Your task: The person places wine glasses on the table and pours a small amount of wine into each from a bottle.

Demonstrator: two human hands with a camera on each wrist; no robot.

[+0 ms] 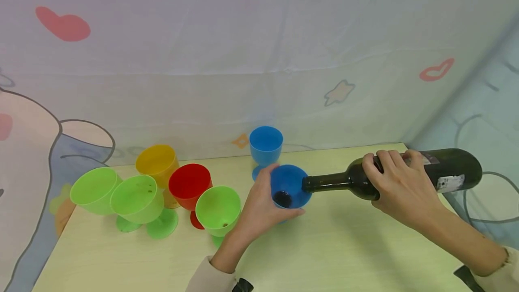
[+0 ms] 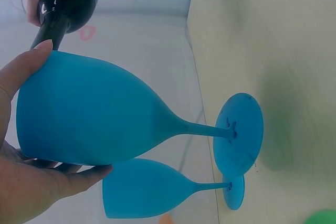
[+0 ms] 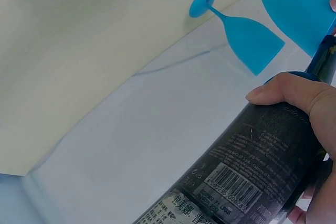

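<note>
My left hand point(image 1: 261, 206) grips a blue goblet point(image 1: 289, 175) around its bowl, thumb on one side and fingers on the other. Dark liquid lies at the bottom of this goblet. A dark glass wine bottle point(image 1: 454, 161) is held by my right hand point(image 1: 401, 188) around its body near the shoulder. The bottle is tipped nearly level, its mouth over the goblet's rim on the right side. In the right wrist view the bottle's back label point(image 3: 236, 182) carries a barcode. I cannot tell whether the held goblet's foot point(image 2: 239, 135) touches the table.
A second blue goblet point(image 1: 266, 145) stands behind the held one. On the left are a yellow goblet point(image 1: 158, 166), a red goblet point(image 1: 190, 186) and several green goblets point(image 1: 219, 208). The pale table point(image 1: 324, 256) ends at a printed cloth backdrop point(image 1: 227, 57).
</note>
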